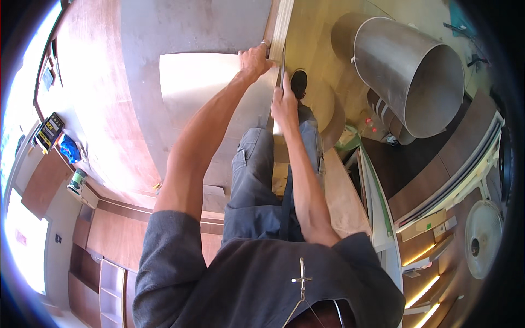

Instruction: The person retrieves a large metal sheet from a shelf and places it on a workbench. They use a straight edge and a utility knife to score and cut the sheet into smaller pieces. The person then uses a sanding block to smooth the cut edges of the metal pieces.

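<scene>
A pale, shiny sheet (199,79) lies on the grey tabletop (191,27), its right side reaching the wooden table edge (280,24). At that side my left hand (254,63) grips the sheet's edge, fingers curled toward the wood. Just right of and below it, my right hand (285,105) is closed around a long, thin metal tool (283,68) that looks like a file. The tool stands along the table edge, close to the left thumb. My right fingers cover its lower end, so the handle is hidden.
A large rolled metal cylinder (407,76) stands at the right, with smaller curved pieces (391,117) beside it. Sheets and boards (448,180) are stacked lower right near a round fan (484,239). A can (78,179) and a blue bag (69,148) sit at the left.
</scene>
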A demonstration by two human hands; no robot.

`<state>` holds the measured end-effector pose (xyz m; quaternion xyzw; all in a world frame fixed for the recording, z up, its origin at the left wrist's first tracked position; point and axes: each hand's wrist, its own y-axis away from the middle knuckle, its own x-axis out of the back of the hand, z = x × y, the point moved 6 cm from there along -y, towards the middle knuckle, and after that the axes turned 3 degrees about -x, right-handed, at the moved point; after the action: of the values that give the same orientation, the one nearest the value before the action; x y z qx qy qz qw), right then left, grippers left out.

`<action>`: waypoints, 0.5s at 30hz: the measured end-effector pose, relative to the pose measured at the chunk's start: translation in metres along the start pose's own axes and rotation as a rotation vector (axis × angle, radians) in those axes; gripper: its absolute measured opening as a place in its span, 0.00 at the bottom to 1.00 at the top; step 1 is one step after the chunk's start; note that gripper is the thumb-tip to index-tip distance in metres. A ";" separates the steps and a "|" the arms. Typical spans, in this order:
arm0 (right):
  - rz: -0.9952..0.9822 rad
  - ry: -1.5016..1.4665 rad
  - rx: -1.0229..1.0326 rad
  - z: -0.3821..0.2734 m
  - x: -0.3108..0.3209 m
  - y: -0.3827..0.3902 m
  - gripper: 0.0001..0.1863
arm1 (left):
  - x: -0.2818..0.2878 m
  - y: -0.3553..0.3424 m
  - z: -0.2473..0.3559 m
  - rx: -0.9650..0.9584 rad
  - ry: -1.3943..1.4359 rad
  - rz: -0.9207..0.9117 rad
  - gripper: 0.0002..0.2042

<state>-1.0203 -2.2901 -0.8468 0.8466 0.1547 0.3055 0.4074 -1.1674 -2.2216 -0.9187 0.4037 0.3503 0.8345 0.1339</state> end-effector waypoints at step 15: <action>0.069 -0.033 0.058 0.026 -0.021 -0.021 0.32 | 0.004 -0.006 0.000 -0.047 0.020 0.000 0.30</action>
<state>-1.0196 -2.3035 -0.8841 0.8677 0.1274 0.3009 0.3746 -1.1702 -2.2148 -0.9205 0.3919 0.3318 0.8466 0.1398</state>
